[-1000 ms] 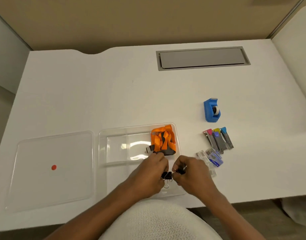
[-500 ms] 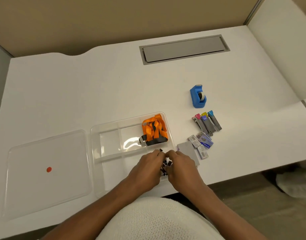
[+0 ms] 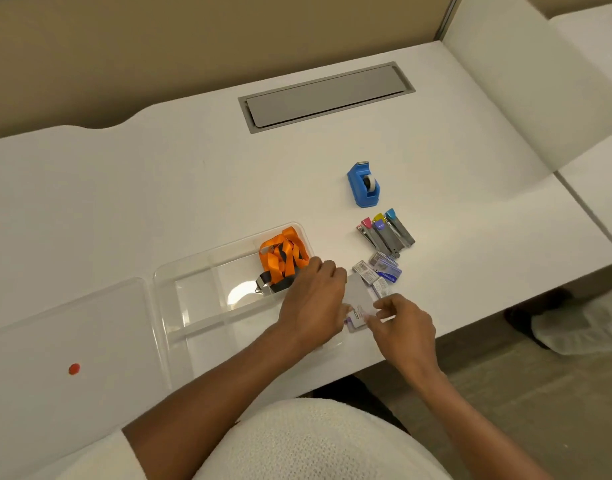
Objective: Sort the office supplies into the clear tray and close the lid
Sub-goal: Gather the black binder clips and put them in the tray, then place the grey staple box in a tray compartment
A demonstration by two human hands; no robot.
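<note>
The clear tray (image 3: 211,255) lies on the white desk, divided into compartments. An orange lanyard (image 3: 283,257) fills its far right compartment. The clear lid (image 3: 72,327), marked with a red dot, lies flat to the tray's left. Between the tray and the loose supplies is a flat grey packet (image 3: 359,293). My left hand (image 3: 315,301) reaches across the tray's right end and grips the packet's left edge. My right hand (image 3: 403,325) pinches its near end. Whatever lies under my left palm is hidden.
Right of the tray lie small staple boxes (image 3: 380,271), several staplers with coloured ends (image 3: 387,233) and a blue tape dispenser (image 3: 363,183). A grey cable hatch (image 3: 327,95) sits at the back. The desk's front edge runs close behind my right hand.
Both hands have left the black binder clips over the tray's near right corner and moved right onto the grey packet. My view has shifted right and tilted.
</note>
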